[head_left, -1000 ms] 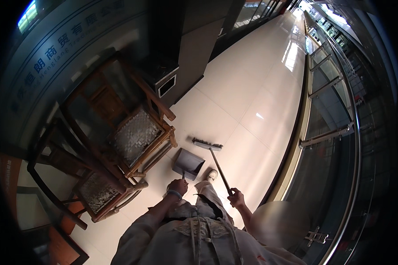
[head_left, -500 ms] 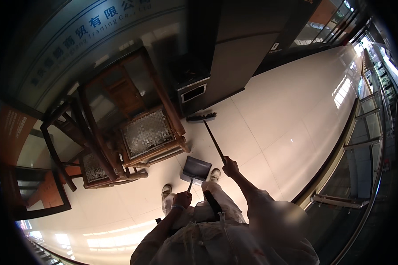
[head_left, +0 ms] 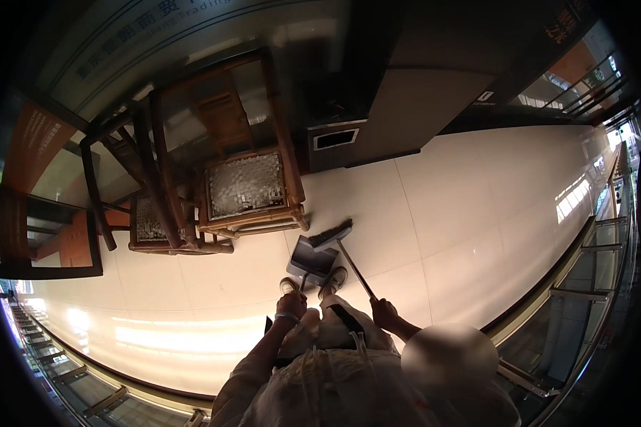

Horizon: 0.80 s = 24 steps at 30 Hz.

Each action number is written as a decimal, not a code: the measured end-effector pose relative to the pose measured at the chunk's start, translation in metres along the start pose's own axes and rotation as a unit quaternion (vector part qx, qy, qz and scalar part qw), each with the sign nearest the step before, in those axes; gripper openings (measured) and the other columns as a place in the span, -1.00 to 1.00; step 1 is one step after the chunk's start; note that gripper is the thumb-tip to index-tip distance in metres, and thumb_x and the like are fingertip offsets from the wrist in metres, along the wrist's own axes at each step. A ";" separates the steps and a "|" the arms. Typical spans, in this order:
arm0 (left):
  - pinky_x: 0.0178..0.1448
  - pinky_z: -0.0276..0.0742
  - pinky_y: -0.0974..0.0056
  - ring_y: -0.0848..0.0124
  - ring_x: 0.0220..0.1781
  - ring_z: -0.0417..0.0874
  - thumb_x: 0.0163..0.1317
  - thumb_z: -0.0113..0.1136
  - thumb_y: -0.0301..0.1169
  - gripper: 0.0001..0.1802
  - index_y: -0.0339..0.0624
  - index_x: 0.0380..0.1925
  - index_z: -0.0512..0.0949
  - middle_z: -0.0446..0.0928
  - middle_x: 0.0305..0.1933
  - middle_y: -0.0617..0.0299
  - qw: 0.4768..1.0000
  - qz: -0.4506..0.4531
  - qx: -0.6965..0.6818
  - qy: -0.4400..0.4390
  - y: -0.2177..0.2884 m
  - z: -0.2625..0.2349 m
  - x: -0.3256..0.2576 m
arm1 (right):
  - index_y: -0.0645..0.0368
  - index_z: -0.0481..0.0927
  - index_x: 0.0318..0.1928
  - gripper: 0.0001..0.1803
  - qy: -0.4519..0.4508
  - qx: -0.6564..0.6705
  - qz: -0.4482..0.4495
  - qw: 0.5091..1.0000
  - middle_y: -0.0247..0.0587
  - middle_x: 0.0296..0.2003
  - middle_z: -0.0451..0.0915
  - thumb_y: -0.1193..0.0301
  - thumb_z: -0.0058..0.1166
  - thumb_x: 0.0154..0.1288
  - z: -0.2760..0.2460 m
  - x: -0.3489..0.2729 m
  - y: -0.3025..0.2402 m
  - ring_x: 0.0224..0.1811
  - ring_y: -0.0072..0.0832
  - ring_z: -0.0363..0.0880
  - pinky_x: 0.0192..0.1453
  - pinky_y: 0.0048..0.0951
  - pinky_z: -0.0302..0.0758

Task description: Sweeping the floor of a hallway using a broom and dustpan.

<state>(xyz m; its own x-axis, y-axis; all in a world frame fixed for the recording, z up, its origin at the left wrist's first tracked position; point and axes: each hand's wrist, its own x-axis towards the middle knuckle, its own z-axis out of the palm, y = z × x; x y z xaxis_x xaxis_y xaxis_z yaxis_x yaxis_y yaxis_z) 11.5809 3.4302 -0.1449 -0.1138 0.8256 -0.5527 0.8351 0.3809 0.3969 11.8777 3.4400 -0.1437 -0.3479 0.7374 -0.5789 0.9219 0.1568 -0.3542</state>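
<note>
My right hand (head_left: pixel 384 313) is closed round the handle of a broom (head_left: pixel 355 266). The broom's dark bristled head rests at the far right edge of a grey dustpan (head_left: pixel 313 262), tilted across its opening. My left hand (head_left: pixel 291 304) grips the dustpan's short upright handle just in front of my body. The pan lies on the floor close to my shoes, its open side facing away from me. Whether anything lies inside the pan is too small to tell.
Two wooden chairs with woven seats stand left of the dustpan, the nearer-to-centre chair (head_left: pixel 246 186) beside a dark bin-like cabinet (head_left: pixel 335 139). Pale tiled floor (head_left: pixel 470 206) stretches right to a glass railing (head_left: pixel 591 292). A dark-framed stand (head_left: pixel 64 242) is at far left.
The broom head has come from beside the cabinet back toward me, to the dustpan's edge. My right hand has drawn nearer my body. My view has turned somewhat.
</note>
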 end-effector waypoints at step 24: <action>-0.23 0.51 0.13 0.18 -0.40 0.60 -0.08 0.10 -0.29 -0.86 -0.03 -0.52 0.58 0.57 -0.51 0.11 0.995 0.083 0.050 0.001 0.001 -0.008 0.009 | 0.11 0.42 -0.21 -0.74 -0.073 0.410 0.222 0.882 -0.24 -0.71 0.43 0.53 0.03 0.00 0.025 -0.020 0.000 -0.84 -0.54 0.34 -0.87 -0.52 0.24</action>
<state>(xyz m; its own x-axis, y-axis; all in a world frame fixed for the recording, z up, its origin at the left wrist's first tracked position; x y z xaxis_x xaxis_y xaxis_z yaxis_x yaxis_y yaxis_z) 11.5766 3.4413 -0.1430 0.0295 0.8748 -0.4836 0.8917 0.1956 0.4081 11.8806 3.4090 -0.1504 -0.0583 0.5046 -0.8614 0.5603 -0.6976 -0.4466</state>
